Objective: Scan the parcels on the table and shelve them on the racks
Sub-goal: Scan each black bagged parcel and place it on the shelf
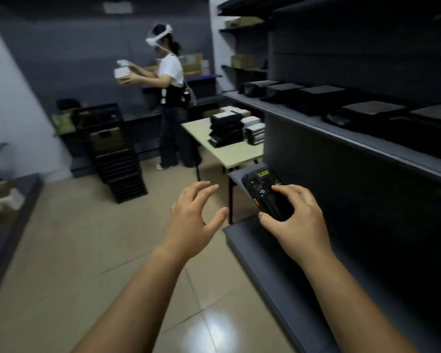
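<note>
Nearest the camera, the left hand hovers over the beige tiled floor, fingers spread and holding nothing. The right hand grips a black handheld scanner with an orange side button, thumb and fingers curled round its lower end. Just to the right stands the dark grey metal rack, its middle shelf carrying a row of flat black parcels; farther off, stacks of black and white boxed parcels sit on the pale rectangular table, and beyond it another person in a white top holds white boxes.
</note>
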Motion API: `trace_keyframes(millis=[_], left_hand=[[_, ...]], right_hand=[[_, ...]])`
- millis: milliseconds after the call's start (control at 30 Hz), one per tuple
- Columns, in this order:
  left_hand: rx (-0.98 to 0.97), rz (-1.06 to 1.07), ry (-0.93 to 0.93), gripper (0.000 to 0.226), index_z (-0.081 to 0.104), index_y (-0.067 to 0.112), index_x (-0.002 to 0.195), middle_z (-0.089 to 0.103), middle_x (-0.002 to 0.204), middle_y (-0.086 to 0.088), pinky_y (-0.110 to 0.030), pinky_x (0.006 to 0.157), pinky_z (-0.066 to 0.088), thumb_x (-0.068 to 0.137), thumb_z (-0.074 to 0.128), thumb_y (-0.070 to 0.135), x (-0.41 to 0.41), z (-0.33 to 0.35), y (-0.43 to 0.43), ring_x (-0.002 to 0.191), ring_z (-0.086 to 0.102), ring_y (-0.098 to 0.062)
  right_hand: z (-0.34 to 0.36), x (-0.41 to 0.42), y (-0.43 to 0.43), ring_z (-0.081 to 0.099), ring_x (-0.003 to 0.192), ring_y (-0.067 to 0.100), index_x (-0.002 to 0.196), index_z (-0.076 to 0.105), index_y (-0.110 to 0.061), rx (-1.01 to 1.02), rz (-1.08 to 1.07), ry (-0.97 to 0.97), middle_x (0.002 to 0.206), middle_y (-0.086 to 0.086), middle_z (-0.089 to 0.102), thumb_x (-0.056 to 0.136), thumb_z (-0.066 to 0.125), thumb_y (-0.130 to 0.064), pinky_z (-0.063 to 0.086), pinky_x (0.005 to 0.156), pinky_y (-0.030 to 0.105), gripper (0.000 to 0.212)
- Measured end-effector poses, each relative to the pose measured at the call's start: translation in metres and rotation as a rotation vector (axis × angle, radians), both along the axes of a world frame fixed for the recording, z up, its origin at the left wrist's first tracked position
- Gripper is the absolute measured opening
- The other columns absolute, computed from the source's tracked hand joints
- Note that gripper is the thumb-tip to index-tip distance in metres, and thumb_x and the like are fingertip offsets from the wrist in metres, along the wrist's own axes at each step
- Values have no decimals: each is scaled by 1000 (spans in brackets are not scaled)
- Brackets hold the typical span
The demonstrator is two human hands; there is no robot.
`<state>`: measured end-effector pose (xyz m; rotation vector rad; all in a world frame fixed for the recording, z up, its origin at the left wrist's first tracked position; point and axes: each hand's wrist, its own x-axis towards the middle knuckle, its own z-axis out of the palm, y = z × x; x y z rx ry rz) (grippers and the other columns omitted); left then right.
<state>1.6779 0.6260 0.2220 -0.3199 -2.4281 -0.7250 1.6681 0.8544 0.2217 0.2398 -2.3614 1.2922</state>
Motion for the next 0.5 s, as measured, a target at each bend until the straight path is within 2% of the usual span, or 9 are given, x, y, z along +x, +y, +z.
trace_keyframes(millis=[133,267,400,500], left_hand=[[-30,224,-44,59,57,22,133,51,135,5,-32,107,36,87,51,59,-34,5,-85,127,43,-11],[-23,384,-84,56,55,23,135,49,137,5,-25,106,29,89,58,54,-72,-4,-160,128,39,-9],[-5,453,-83,61,55,24,134,48,137,8,-26,108,30,86,47,61,-136,-18,-227,128,38,-7],[25,427,-96,61,55,25,134,48,137,9,-28,108,33,86,46,62,-201,-24,-272,129,38,-6]], right_hand=[[7,-85,-97,53,109,7,121,64,-32,3,204,13,124,-11,52,65,80,-33,44,95,26,58],[1,-152,-185,51,106,5,123,62,-34,39,360,11,125,-11,50,68,79,-35,40,86,20,58],[-11,-226,-260,49,103,1,122,61,-37,52,432,4,123,-15,49,67,78,-38,41,85,20,58],[-13,-289,-305,50,103,-1,121,61,-39,42,424,3,122,-16,49,67,79,-38,42,86,20,57]])
